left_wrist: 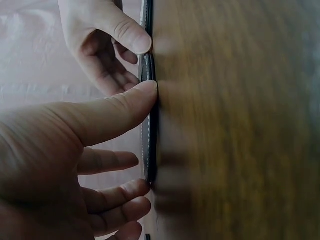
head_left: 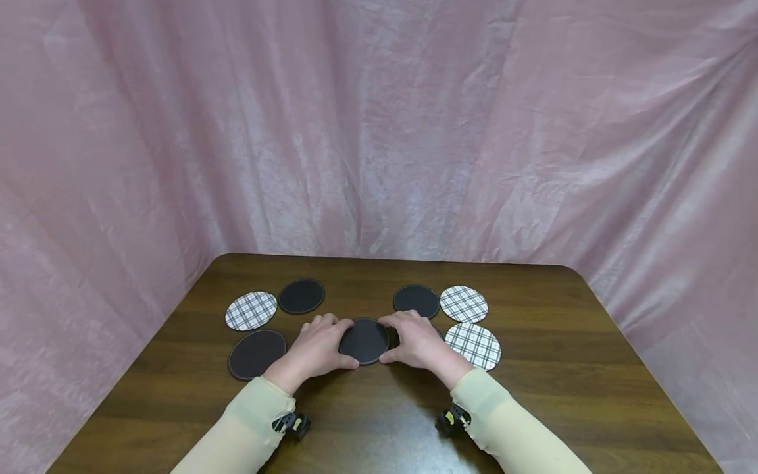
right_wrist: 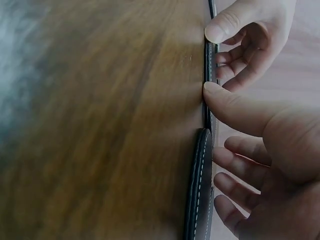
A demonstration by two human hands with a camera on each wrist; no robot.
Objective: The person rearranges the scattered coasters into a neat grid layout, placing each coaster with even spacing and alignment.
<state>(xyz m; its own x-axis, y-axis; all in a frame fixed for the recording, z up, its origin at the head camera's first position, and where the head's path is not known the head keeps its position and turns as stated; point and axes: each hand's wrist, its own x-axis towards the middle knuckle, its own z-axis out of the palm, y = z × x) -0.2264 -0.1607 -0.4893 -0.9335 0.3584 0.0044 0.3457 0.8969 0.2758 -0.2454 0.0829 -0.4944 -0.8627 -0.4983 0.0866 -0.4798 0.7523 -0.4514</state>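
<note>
A round black coaster (head_left: 364, 342) with a stitched rim lies on the wooden table between my two hands. From its left side my left hand (head_left: 316, 345) grips it, thumb at the near edge and fingers towards the far edge. My right hand (head_left: 417, 339) holds the opposite side in the same way. Pale stitching along the coaster's rim (left_wrist: 146, 135) shows edge-on in the left wrist view, beside the left thumb. Close to the right hand's fingers, another black coaster (right_wrist: 197, 190) stands out in the right wrist view; in the head view that hand mostly hides it.
To the left lie a white plaid coaster (head_left: 251, 311) and two black coasters, one farther back (head_left: 301, 296) and one nearer (head_left: 256, 354). On the right are a black coaster (head_left: 416, 301) and two plaid coasters (head_left: 464, 303). A pink curtain (head_left: 379, 131) hangs behind the table (head_left: 562, 382).
</note>
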